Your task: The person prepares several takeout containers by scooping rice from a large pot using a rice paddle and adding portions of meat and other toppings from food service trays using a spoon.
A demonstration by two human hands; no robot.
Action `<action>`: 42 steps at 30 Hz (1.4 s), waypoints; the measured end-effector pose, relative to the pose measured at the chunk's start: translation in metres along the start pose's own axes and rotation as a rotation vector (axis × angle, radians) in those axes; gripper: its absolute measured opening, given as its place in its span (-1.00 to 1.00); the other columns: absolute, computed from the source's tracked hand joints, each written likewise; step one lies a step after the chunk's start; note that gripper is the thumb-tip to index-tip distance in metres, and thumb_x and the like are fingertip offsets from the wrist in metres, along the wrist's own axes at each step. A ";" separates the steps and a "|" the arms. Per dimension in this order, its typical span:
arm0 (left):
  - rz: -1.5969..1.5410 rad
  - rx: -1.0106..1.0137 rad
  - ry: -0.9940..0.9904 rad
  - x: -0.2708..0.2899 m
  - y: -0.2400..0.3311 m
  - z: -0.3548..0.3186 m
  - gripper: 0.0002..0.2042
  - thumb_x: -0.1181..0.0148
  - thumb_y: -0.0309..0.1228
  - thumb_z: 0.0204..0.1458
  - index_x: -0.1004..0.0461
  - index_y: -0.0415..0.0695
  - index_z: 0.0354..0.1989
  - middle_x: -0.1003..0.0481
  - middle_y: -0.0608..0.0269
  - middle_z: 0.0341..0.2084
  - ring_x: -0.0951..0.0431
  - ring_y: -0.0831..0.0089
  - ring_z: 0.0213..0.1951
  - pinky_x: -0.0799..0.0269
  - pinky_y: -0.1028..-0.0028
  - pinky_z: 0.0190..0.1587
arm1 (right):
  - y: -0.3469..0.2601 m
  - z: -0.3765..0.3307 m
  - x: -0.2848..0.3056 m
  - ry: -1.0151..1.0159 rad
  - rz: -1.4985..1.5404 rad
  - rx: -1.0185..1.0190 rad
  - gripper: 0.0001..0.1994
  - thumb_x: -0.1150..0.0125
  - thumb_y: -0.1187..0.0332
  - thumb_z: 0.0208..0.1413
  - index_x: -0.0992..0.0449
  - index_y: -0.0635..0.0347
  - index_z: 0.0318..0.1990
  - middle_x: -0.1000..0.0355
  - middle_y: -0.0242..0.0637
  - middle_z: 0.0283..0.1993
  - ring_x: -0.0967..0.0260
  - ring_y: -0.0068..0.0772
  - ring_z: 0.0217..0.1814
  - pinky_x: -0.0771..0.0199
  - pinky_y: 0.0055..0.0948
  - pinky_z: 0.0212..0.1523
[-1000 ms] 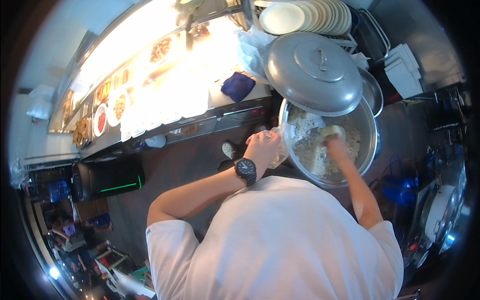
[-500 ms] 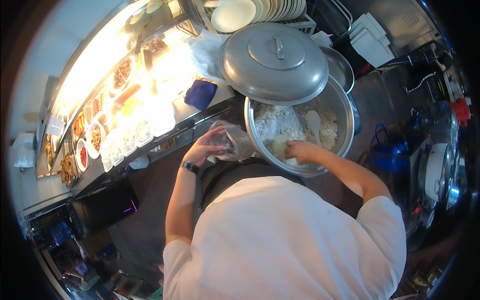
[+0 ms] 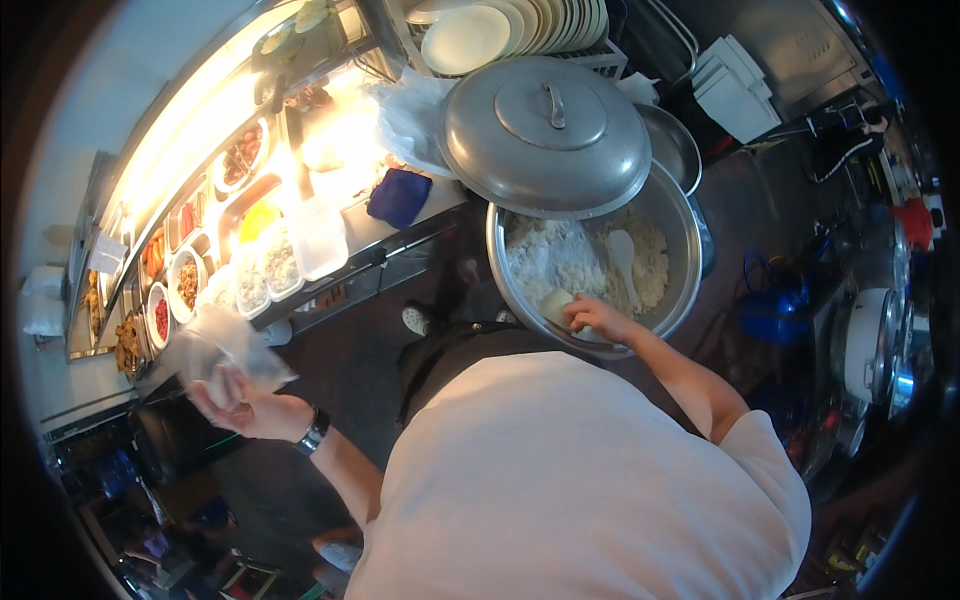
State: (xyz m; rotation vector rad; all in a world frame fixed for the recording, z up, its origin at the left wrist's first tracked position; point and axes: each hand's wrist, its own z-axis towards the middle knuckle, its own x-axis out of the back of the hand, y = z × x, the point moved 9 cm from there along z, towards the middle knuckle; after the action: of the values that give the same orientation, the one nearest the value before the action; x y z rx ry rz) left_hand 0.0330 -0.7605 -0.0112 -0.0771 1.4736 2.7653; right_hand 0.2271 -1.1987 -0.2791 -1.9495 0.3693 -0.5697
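Left hand [image 3: 235, 400] first: its fingers [image 3: 215, 385] are clenched round a clear bag [image 3: 225, 345], and that's the big change. Half a second ago this hand sat close by the pot, bag at the rim; now it has swung well out to the left, toward the food trays [image 3: 250, 270] on the lit bench [image 3: 400, 225]. So the bag looks done with the rice, though whether it's filled I can't quite tell through the glare.

Right hand [image 3: 595, 318] stays at the pot [image 3: 690, 300], fingers closed on a pale scoop [image 3: 556, 303] at the near rim, just above the rice [image 3: 570, 260]. A white spoon [image 3: 622, 255] lies in the rice beyond the knuckles. Further out, the lid [image 3: 545, 130] leans over the pot's far side, with plates [image 3: 500, 25] racked behind.
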 end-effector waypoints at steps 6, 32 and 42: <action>-0.038 -0.183 -1.691 -0.174 0.038 -0.203 -0.70 0.00 -0.70 -0.12 -0.48 -0.22 -0.18 -0.48 0.03 -0.26 -0.51 0.18 -0.26 -0.44 0.33 -0.23 | 0.036 -0.007 0.030 0.233 0.869 -0.119 -0.85 0.00 0.32 -0.09 -0.39 0.20 -0.53 -0.27 -0.33 -0.51 -0.25 -0.36 -0.47 -0.29 -0.35 -0.38; -0.462 1.359 -2.126 -0.250 0.075 -0.372 -0.32 0.03 -0.73 -0.15 -0.17 -0.14 0.29 -0.23 0.21 0.19 -0.53 0.34 -0.13 -0.60 0.31 -0.13 | -0.169 -0.100 0.047 0.847 -0.630 0.297 -0.92 -0.16 0.53 -0.11 -0.41 0.27 -0.41 -0.32 -0.16 -0.29 -0.24 -0.10 -0.17 -0.34 -0.21 -0.19; -0.327 0.593 -2.009 -0.227 0.043 -0.350 -0.36 0.11 -0.75 -0.18 -0.33 -0.12 0.21 -0.28 0.13 0.07 -0.56 0.43 -0.35 -0.63 0.43 -0.40 | -0.038 -0.089 0.090 0.619 -0.510 -0.451 -0.72 -0.39 0.38 -0.18 -0.56 0.15 -0.23 -0.43 -0.24 -0.28 -0.38 -0.24 -0.17 -0.38 -0.30 -0.25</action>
State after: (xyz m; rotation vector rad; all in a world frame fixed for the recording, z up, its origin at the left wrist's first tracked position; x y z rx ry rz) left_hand 0.2728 -1.0714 -0.1595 1.5735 1.0541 0.8088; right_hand 0.2548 -1.2947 -0.1921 -2.2762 0.4037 -1.5468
